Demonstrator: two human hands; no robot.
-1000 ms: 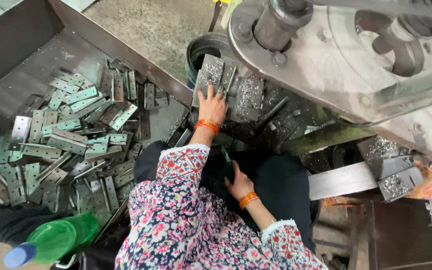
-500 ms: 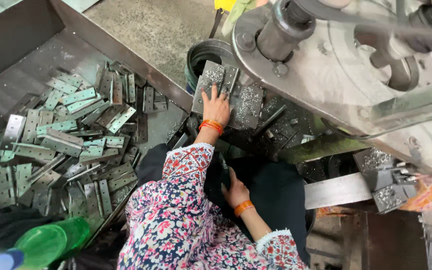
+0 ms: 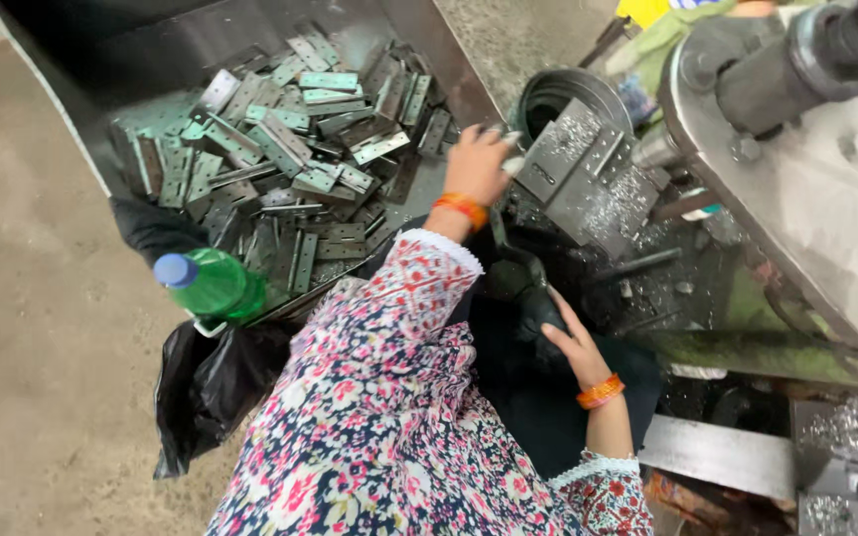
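Metal plate (image 3: 588,174), one flat grey piece strewn with shavings, sits upper centre, its long axis slanting from upper left to lower right. The left hand (image 3: 479,164) rests curled at its left edge; the right hand (image 3: 570,342) lies loosely open lower down. One tray (image 3: 429,60) at upper left holds dozens of hinge plates (image 3: 290,149). One green bottle (image 3: 213,285) lies beside it.

Take the green plastic bottle with its blue cap (image 3: 213,285) as your marker: a crumpled black plastic bag (image 3: 206,387) lies just below it, bare concrete floor (image 3: 32,328) spreads to its left, and a round dark metal bucket (image 3: 556,94) stands well up to its right
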